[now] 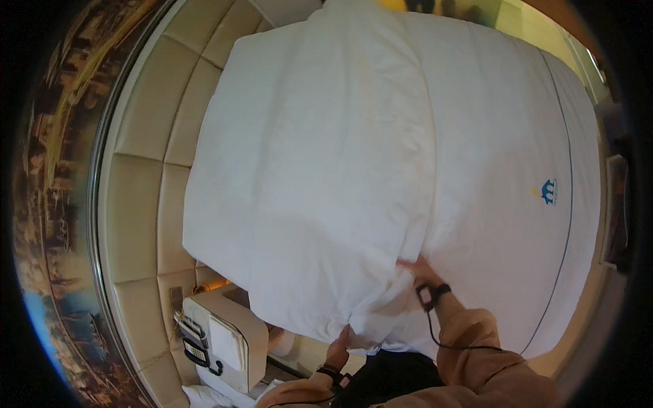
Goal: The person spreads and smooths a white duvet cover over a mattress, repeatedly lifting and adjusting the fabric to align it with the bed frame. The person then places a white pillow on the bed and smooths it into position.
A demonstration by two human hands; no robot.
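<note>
A white duvet (316, 153) covers the bed before me, with its upper part folded back in a wide band. My left hand (341, 348) pinches the duvet's near side edge, close to the bedside table. Further right, my right hand (422, 271) grips the near end of the folded band, its fingers partly hidden by the cloth. Soft creases run through the fabric between both hands. Right of the fold, the cover lies flatter and bears a blue printed logo (548, 193) beside a thin dark line (569, 153).
A padded beige headboard (135, 204) stands along the left, below a large painted mural (56, 204). At lower left, a bedside table (255, 352) carries a black telephone (196, 352) and a folded white cloth (224, 342). Corded devices are strapped to both my wrists.
</note>
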